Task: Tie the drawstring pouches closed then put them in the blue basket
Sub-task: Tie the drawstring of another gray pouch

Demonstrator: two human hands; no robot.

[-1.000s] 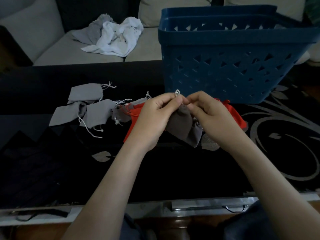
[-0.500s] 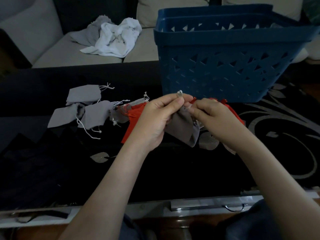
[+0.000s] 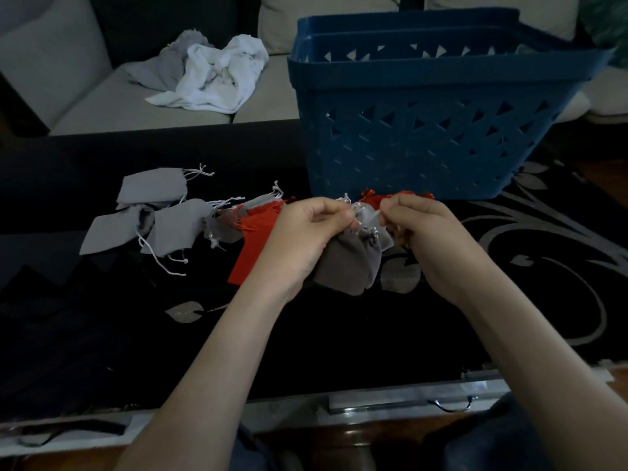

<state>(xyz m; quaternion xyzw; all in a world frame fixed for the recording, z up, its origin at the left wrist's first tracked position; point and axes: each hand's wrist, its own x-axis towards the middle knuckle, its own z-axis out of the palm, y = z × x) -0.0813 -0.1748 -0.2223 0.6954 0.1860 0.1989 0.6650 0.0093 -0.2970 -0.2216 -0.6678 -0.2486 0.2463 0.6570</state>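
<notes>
Left hand (image 3: pixel 306 239) fingers (image 3: pixel 334 212) grip the grey pouch (image 3: pixel 350 263), right hand (image 3: pixel 428 239) pinches its drawstring (image 3: pixel 368 217), over the dark counter (image 3: pixel 306 334) by the blue basket (image 3: pixel 424 137). Loose pouches (image 3: pixel 176 229) lie left. Sofa (image 3: pixel 102 103) with crumpled cloths (image 3: pixel 217 73) behind.

Blue basket (image 3: pixel 424 137): moulded plastic, smooth, faint sheen.
Grey pouch (image 3: pixel 346 263), centre: soft matt cloth, velvety nap.
Red pouch (image 3: pixel 251 253), just left of it: matt cloth.
Pale grey pouches (image 3: pixel 153 185), left: matt woven cloth, white twisted cords.
Table (image 3: pixel 339 334): glossy black top, silvery pattern.
Sofa (image 3: pixel 102 107), far: matt fabric.
</notes>
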